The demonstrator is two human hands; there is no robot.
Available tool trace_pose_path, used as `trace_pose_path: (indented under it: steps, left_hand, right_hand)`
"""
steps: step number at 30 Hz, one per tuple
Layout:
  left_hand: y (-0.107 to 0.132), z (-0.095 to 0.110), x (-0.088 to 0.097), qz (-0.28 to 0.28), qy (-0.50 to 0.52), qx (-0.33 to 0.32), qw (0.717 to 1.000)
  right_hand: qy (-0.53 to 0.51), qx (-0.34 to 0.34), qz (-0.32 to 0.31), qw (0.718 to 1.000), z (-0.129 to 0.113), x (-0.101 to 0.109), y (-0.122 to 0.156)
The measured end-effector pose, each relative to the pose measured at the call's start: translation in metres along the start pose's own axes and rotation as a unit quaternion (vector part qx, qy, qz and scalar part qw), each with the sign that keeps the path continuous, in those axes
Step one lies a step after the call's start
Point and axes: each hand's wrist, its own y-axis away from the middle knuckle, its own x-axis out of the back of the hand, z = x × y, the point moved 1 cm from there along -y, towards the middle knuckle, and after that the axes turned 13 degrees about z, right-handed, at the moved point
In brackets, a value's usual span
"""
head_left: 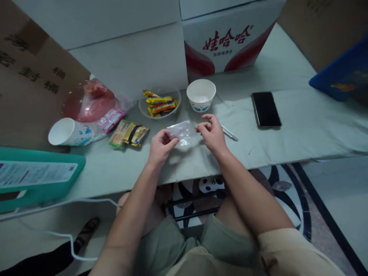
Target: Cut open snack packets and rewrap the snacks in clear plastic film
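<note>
Nearest: knees in green shorts [172,245] and a panda rug [212,186] on the floor under the worktop [301,130] edge. Both hands are up over the worktop's near-centre. Left hand [160,147]: fingers curled in, pinching the left edge of a clear plastic bag [184,133]. Right hand [212,133]: thumb and forefinger pinch the bag's right edge, other fingers loosely bent. The bag hangs between the two sets of fingers, just above the worktop; can't tell what's inside. A teal box [37,176] sits at the near left edge. Just right of the right hand is a pen [230,133]. Left of the left hand are gold packets [130,134], then a paper cup [69,132] on its side. Farther back: red bag [92,101] on the left, a dish of snack sticks [159,105], a white paper bowl [201,94] and a phone [266,109] face up on the right. Farthest: a carton [227,42] with red print.
</note>
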Motion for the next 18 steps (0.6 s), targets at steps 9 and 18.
trace_pose_path:
  steps: [9, 18]
  left_hand:
    - [-0.106, 0.087, -0.101, -0.041, -0.232, -0.241, 0.941]
    - [-0.182, 0.060, -0.189, -0.273, -0.498, -0.077, 0.820]
  right_hand:
    - [-0.030, 0.029, 0.091, 0.995, -0.010, 0.023, -0.050]
    - [-0.046, 0.006, 0.122, 0.991, -0.018, 0.043, -0.056]
